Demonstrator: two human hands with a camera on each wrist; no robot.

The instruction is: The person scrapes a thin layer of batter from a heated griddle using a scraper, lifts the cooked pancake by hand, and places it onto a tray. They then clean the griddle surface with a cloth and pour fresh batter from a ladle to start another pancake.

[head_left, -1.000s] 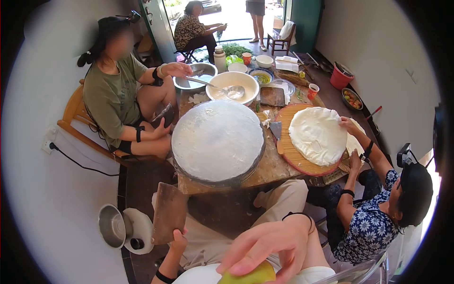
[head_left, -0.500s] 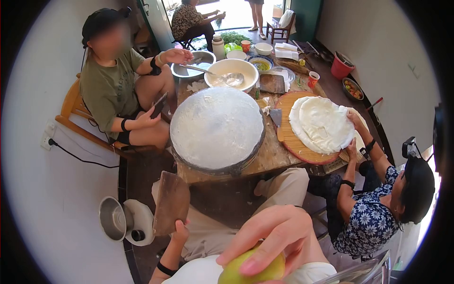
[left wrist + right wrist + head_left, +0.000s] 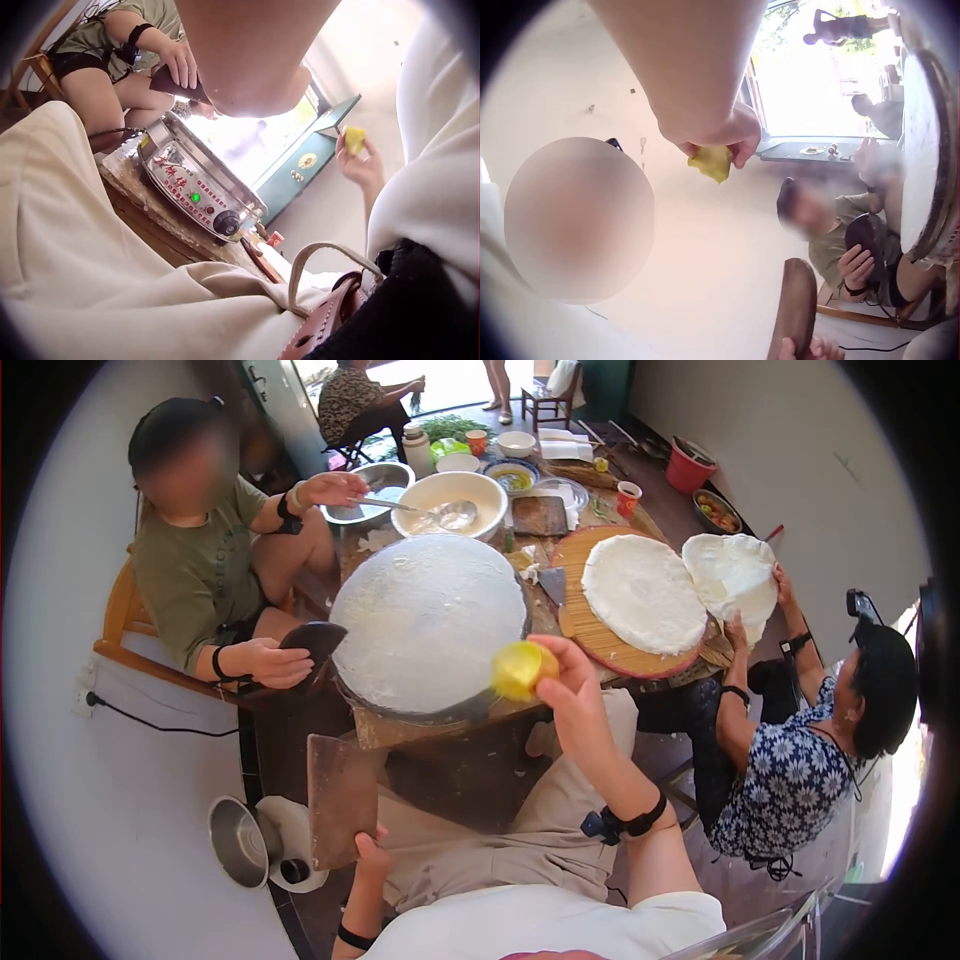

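Note:
My right hand (image 3: 578, 705) pinches a yellow-green fruit (image 3: 520, 668) between thumb and fingers, raised over the near right edge of a round griddle (image 3: 430, 620). In the right wrist view the fruit (image 3: 712, 163) has an uneven outline. Low beside my left leg, my left hand (image 3: 371, 852) grips the bottom corner of a flat brown board (image 3: 340, 800), which stands upright. A thin white layer covers the griddle top. The griddle's side panel (image 3: 196, 191) shows a lit green lamp and a black knob in the left wrist view.
On the left a seated person (image 3: 190, 550) holds a dark curved scraper (image 3: 315, 645) and a ladle in a batter bowl (image 3: 490, 525). At right another person (image 3: 800, 760) lifts a white flatbread (image 3: 735, 585) beside a round bamboo board (image 3: 570, 575). Metal basins (image 3: 240, 840) stand at lower left.
My right hand has carried the fruit from close below the camera forward to the griddle's edge. The person at right has moved one flatbread off the stack to the right. My left hand keeps its board.

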